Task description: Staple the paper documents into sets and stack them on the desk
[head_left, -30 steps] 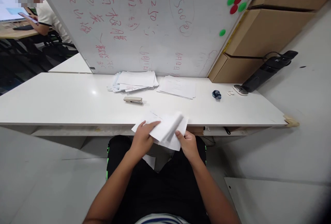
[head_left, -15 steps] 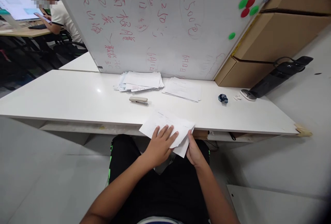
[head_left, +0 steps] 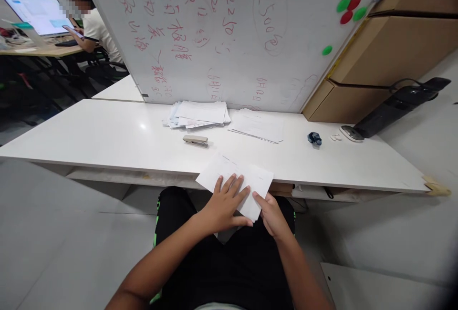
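White printed sheets of paper (head_left: 257,181) lie tilted over the front edge of the white desk, partly overhanging it. My left hand (head_left: 229,205) rests flat on them, fingers spread and thumb out toward the near corner. At the right near edge, my right hand (head_left: 270,212) pinches the sheets with the thumb on top; its other fingers are hidden underneath or turned away. A beige stapler (head_left: 195,140) lies on the desk beyond my left hand. Behind it is a thick stack of papers (head_left: 202,113), with a thinner paper pile (head_left: 255,125) to its right.
A whiteboard (head_left: 222,38) with red writing and magnets stands at the desk's (head_left: 118,133) back. To the right are a dark blue object (head_left: 315,139), a mouse (head_left: 352,133), a black bottle (head_left: 397,105) and cardboard boxes (head_left: 400,52). A person (head_left: 102,33) sits back left.
The lifted corner of the top sheet now lies flat over the one below. My right thumb has moved onto the paper, and my left thumb has stretched out. The view has shifted slightly.
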A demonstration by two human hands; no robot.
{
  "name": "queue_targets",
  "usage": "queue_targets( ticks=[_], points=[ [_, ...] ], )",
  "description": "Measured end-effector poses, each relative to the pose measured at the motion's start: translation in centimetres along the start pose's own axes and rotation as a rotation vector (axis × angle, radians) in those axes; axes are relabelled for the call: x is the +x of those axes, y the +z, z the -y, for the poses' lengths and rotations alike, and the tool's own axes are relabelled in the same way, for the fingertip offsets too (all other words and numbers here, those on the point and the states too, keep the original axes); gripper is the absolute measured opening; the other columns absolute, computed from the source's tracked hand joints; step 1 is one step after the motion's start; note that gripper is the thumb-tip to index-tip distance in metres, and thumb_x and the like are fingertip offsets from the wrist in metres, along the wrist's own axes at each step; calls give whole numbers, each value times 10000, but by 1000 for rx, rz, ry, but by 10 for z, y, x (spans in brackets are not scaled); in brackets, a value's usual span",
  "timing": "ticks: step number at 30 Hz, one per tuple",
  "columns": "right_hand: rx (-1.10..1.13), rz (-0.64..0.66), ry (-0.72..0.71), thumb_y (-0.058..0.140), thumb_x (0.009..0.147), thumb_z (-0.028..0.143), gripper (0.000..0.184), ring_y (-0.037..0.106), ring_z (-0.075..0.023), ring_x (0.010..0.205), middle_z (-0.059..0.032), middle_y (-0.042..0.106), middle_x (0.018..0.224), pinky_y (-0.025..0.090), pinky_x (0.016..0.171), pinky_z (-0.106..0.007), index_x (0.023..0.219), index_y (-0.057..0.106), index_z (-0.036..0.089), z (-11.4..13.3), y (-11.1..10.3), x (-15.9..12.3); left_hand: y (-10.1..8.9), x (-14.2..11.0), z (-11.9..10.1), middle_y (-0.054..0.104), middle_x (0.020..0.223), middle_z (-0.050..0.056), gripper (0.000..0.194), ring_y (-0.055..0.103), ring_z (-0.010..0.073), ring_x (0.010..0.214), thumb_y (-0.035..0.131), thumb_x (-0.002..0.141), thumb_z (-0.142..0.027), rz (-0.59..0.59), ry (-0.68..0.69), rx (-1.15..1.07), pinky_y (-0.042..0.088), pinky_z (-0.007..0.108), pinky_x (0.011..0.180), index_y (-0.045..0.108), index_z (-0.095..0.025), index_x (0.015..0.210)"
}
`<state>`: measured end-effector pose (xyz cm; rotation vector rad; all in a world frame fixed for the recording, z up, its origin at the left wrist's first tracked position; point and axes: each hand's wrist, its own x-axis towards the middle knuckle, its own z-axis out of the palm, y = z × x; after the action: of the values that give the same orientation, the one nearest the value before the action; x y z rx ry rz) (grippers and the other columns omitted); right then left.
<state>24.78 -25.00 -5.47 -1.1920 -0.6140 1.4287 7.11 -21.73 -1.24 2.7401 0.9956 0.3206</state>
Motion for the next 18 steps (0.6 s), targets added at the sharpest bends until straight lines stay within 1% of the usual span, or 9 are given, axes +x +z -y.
queue_targets(
  ticks=[2,4,6,7,9,11,13,15,18],
  points=[
    [-23,-36,-43,738,714,467,474,677,-272,936,-99,725,1038,515,845,-407,1073,669,165,-3,-8,2,-21,4,12,275,1543,92,697,144,315,1439,470,855,-627,-71,1,-23,78,567,1138,359,-263,1439],
    [-64,-77,-56,740,711,474,476,680,-280,927,-103,730,1016,518,845,-421,1061,677,157,-1,-18,2,-49,15,35,350,1511,60,517,168,267,1438,395,932,-516,-252,-97,-3,67,514,1155,439,-270,1384],
    [-97,-97,-54,741,713,471,477,681,-285,929,-103,732,1014,520,850,-431,1069,680,161,6,-23,2,-75,33,69,425,1464,63,457,227,245,1420,332,963,-444,-400,-207,7,112,482,1154,480,-248,1349],
    [-106,-95,-56,739,716,470,473,682,-286,928,-102,732,1015,522,852,-435,1072,682,163,10,-23,2,-85,44,89,449,1445,65,455,259,241,1406,299,971,-428,-435,-259,9,139,481,1148,486,-238,1340],
    [-113,-75,-73,733,726,463,459,684,-282,928,-98,730,1025,521,864,-438,1076,684,170,20,-19,5,-96,67,127,470,1426,70,467,269,246,1399,260,975,-431,-446,-400,30,139,501,1141,504,-228,1318],
    [-111,-56,-101,731,730,458,439,684,-274,935,-92,727,1039,518,880,-431,1065,689,178,27,-9,11,-96,85,159,403,1476,80,483,217,260,1420,245,971,-452,-380,-527,51,80,556,1133,502,-234,1316],
    [-99,-46,-126,735,726,455,425,681,-270,950,-88,725,1051,521,886,-424,1051,694,184,32,3,19,-87,95,180,233,1557,105,531,111,278,1450,247,959,-492,-319,-598,62,57,593,1116,441,-218,1370],
    [-83,-40,-128,742,717,450,415,678,-273,961,-88,725,1049,529,880,-422,1035,697,187,33,14,27,-76,99,192,119,1581,125,572,42,286,1458,221,957,-508,-291,-616,63,56,604,1108,389,-200,1409],
    [-66,-16,-111,743,723,425,413,670,-268,988,-81,720,1067,536,879,-411,1060,683,193,34,24,34,-64,97,199,69,1584,142,609,23,279,1459,160,962,-510,-269,-613,39,77,591,1115,341,-179,1440]
  ],
)
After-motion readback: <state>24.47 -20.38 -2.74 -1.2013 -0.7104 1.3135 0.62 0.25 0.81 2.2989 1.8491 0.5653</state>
